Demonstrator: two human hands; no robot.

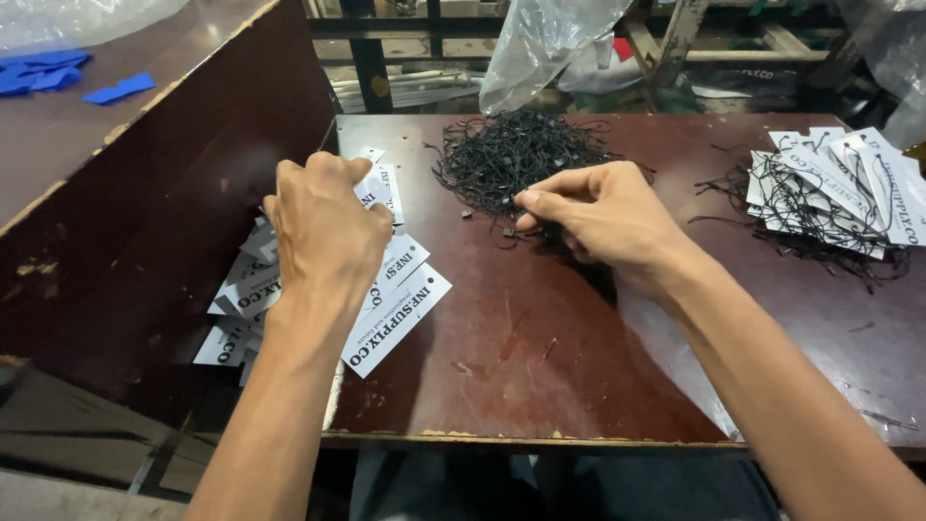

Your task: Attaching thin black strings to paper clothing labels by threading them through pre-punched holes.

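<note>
My left hand (326, 224) is curled over a spread of white paper tags (391, 320) at the left of a dark brown table (540, 376), its fingers closed on a white tag (378, 185). My right hand (603, 214) reaches into the near edge of a tangled heap of black string loops (506, 154), thumb and forefinger pinched on a black string there. The part of the string inside the pinch is hidden.
A stack of white tags with black strings attached (834, 188) lies at the right of the table. A brown board wall (174, 193) stands upright on the left. Clear plastic bags (540, 43) hang behind. Blue scraps (58, 75) lie on the far left surface.
</note>
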